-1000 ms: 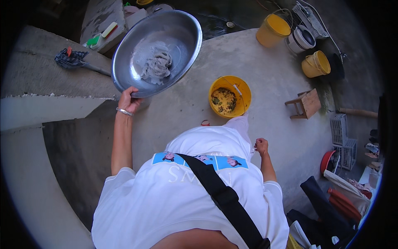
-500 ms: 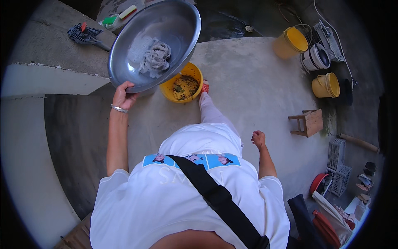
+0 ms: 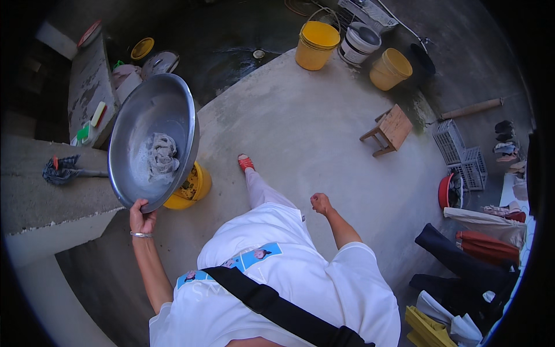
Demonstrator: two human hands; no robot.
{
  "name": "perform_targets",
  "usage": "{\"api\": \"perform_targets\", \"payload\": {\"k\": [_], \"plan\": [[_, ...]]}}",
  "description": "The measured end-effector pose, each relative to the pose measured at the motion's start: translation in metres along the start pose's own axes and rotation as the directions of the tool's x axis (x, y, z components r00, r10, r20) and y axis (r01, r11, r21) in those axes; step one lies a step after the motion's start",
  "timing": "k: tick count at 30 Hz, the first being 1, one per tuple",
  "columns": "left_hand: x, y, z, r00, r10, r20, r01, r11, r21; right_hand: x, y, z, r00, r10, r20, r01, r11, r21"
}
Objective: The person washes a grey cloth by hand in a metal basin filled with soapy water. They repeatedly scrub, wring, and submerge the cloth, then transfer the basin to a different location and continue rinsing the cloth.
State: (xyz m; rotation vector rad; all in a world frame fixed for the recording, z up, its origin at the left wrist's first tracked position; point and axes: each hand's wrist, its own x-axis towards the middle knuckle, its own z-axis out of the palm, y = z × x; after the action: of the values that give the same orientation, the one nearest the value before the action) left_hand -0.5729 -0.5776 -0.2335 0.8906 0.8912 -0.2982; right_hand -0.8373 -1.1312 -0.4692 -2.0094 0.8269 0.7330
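A large metal basin point(image 3: 124, 139) hangs tilted at my left side, its inside turned toward me. My left hand point(image 3: 142, 218) grips the basin's near rim, fingers wrapped over the edge. A wet, crumpled grey cloth point(image 3: 163, 155) lies against the inside of the basin. Partly hidden behind the basin, a yellow bucket point(image 3: 199, 188) with dark and yellowish bits inside stands on the floor. My right hand point(image 3: 321, 203) is loosely curled beside my body, with no object showing in it; it touches nothing.
A small wooden stool point(image 3: 393, 128) stands on the right of the concrete floor. Yellow buckets point(image 3: 317, 46) and a white bucket point(image 3: 358, 44) line the far side. Grey crates point(image 3: 462, 156) and hung clothes point(image 3: 462, 260) are at right. A ledge point(image 3: 34, 202) runs along the left.
My view has swung to the right, bringing more of the stool and clothes in. The basin stays in my left hand; the yellow bucket now appears farther left and lower behind it.
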Motion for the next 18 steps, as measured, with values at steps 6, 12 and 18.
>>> {"api": "perform_targets", "payload": {"k": [6, 12, 18], "plan": [[0.043, -0.029, 0.082, 0.992, -0.113, 0.064, 0.109, 0.992, 0.063, -0.001, 0.054, -0.023, 0.99, 0.058, -0.129, -0.053, 0.998, 0.04], [0.113, -0.083, 0.199, 0.931, -0.284, 0.228, 0.261, 0.957, 0.125, -0.015, 0.069, -0.065, 0.954, 0.266, -0.137, -0.23, 0.945, 0.231], [0.134, -0.16, 0.365, 0.861, -0.431, 0.271, 0.383, 0.899, 0.212, 0.002, 0.132, -0.134, 0.892, 0.394, -0.224, -0.29, 0.876, 0.386]]}}
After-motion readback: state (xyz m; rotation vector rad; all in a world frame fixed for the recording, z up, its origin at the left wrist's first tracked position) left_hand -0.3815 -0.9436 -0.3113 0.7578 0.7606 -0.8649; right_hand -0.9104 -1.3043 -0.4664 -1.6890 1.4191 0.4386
